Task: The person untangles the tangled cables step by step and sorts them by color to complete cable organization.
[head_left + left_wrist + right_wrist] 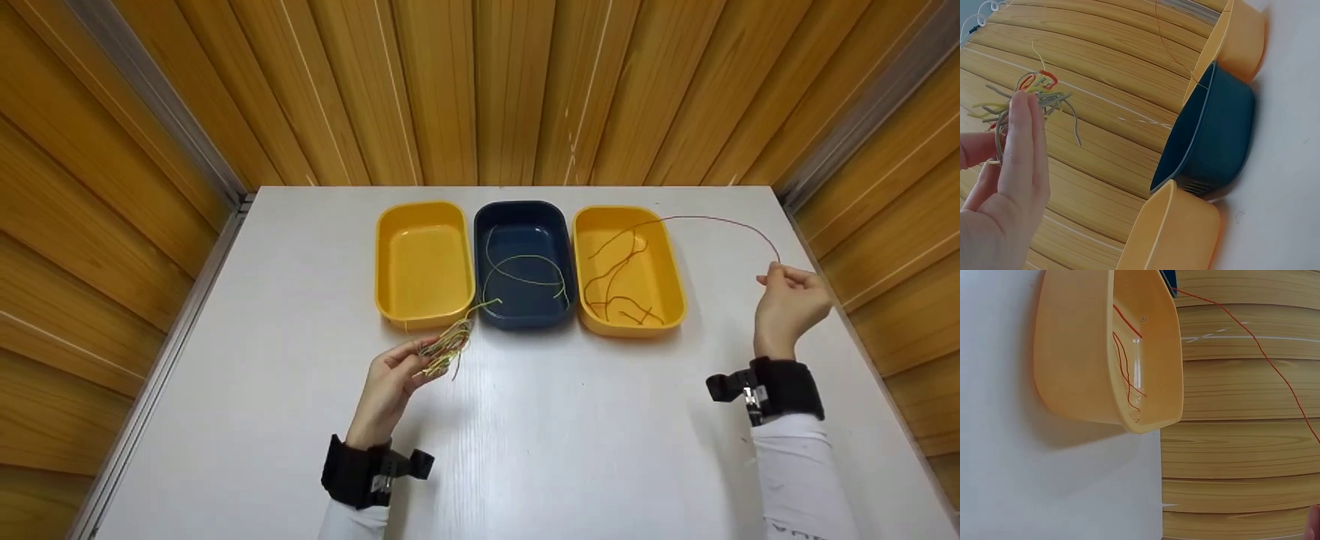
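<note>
My left hand (391, 381) is in front of the left and middle bins, pinching a tangled bundle of thin wires (450, 345) between thumb and fingers. Yellow, grey and red strands stick out of the bundle (1044, 95) in the left wrist view. Off to the right, my right hand (793, 309) pinches one end of a long red wire (718, 218). That wire arcs leftward to above the right yellow bin (679, 300), where several red wires (619, 262) lie. Only a fingertip (1312, 526) of the right hand shows in the right wrist view.
The dark blue bin (525, 322) stands in the middle with yellow-green wire (529, 257) curled in it. To its left is another yellow bin (382, 277). All three stand side by side on a white table (570, 442), with wood-patterned walls (510, 90) behind and beside it.
</note>
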Tool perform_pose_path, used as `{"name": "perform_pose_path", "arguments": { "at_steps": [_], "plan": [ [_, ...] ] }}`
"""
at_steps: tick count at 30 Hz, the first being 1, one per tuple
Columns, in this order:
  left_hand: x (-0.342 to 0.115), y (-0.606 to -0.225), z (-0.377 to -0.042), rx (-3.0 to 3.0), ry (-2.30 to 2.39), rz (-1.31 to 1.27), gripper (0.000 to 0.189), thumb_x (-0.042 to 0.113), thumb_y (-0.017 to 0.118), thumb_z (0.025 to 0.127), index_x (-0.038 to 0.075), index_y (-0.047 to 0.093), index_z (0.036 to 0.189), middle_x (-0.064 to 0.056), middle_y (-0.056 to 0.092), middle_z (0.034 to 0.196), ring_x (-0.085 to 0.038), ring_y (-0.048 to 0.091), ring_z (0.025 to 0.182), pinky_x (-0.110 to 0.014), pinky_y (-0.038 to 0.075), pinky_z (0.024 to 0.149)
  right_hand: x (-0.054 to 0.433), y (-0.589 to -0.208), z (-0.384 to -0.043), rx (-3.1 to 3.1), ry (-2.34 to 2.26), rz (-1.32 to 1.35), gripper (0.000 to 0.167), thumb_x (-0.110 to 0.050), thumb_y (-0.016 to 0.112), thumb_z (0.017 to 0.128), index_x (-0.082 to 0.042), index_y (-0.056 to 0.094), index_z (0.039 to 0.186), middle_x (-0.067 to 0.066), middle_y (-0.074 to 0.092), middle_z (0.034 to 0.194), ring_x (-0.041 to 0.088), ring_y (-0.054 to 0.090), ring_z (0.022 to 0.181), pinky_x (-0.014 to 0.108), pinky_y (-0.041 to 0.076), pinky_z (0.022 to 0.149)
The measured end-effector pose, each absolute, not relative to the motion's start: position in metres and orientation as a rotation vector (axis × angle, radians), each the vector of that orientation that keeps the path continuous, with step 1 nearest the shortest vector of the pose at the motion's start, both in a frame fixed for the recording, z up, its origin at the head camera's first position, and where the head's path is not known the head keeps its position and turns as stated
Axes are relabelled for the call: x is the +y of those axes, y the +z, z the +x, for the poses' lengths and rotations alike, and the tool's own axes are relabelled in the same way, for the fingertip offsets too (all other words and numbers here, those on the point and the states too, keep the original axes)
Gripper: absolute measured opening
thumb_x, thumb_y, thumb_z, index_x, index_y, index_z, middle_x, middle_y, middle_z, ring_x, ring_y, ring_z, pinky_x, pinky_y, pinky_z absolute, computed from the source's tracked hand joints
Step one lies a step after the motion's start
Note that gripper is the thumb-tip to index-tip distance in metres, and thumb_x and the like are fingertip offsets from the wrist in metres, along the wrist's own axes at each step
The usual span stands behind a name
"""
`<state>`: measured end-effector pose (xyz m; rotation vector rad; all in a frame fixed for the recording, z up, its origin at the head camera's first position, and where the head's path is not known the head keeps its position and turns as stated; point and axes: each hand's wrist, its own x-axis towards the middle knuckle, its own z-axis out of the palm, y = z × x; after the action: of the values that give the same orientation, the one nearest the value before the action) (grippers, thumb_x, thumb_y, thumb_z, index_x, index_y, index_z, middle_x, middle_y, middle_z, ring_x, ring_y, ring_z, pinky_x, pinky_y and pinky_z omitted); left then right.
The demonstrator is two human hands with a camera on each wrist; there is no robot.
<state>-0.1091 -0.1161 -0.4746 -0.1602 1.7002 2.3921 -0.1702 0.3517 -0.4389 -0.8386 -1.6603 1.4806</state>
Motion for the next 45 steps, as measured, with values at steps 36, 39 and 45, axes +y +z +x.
{"name": "perform_pose_path", "arguments": {
  "at_steps": [36,39,45],
  "plan": [
    [-0.111,-0.472,-0.103,1.778,2.407,-0.234,0.018,-0.005,0.065,0.091,0.007,0.077,0.095,0.010,0.073,0.084,-0.002,0.069,0.081,-0.017,0.058,0.079,0.308,-0.498,-0.152,-2.500,0.929,-0.466,0.017,-0.003,0.072,0.092,0.013,0.075,0.094,0.031,0.074,0.090,0.027,0.071,0.068,0.018,0.041,0.063],
    [-0.111,-0.473,-0.102,1.786,2.400,-0.255,0.019,-0.006,0.065,0.091,0.009,0.078,0.092,0.009,0.073,0.083,-0.002,0.069,0.081,-0.017,0.058,0.080,0.308,-0.501,-0.153,-2.542,0.901,-0.402,0.017,-0.002,0.072,0.092,0.015,0.074,0.094,0.034,0.073,0.091,0.050,0.070,0.085,0.029,0.047,0.065],
    [-0.112,-0.473,-0.101,1.799,2.384,-0.264,0.018,-0.006,0.066,0.091,0.007,0.078,0.092,0.009,0.074,0.082,-0.002,0.070,0.081,-0.017,0.058,0.079,0.308,-0.507,-0.157,-2.571,0.870,-0.309,0.015,0.002,0.071,0.091,0.016,0.073,0.092,0.034,0.073,0.089,0.052,0.069,0.084,0.036,0.050,0.067]
  ]
}}
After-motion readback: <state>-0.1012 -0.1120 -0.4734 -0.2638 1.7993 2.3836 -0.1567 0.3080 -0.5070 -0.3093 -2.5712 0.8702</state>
